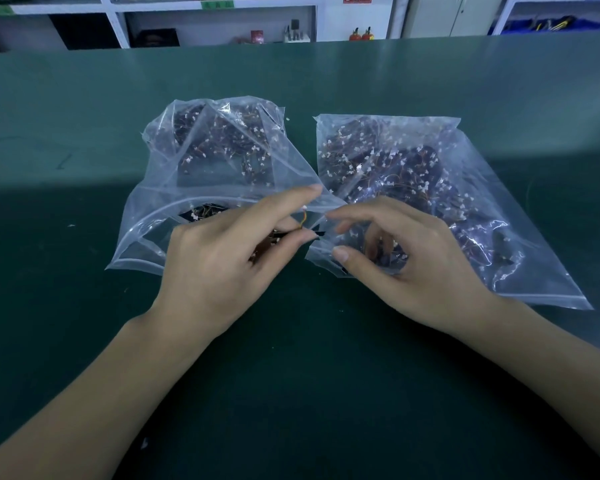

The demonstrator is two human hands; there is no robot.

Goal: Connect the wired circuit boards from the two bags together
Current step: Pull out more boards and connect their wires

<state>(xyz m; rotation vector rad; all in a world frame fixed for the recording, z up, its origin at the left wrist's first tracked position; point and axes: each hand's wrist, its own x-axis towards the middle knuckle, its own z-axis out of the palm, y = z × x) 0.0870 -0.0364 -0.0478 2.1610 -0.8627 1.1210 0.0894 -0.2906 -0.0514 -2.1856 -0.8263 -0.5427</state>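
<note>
- Two clear plastic zip bags lay side by side on the green tabletop (84,341), the left bag (160,202) and the right bag (482,209) touching near their mouths, each filled with small dark circuit boards with thin wires and white connectors.
- The left hand (219,265) held a brown circuit board (265,245) at the left bag's mouth, its grip clamped on the board, whose orange-and-yellow wire (303,220) with a white connector stood up beside the forefinger.
- The right hand (416,268) reached into the right bag's mouth, fingers curled; whether its grip held anything could not be told, as the fingers were blurred.
- White shelving (215,19) stood behind the tabletop.
</note>
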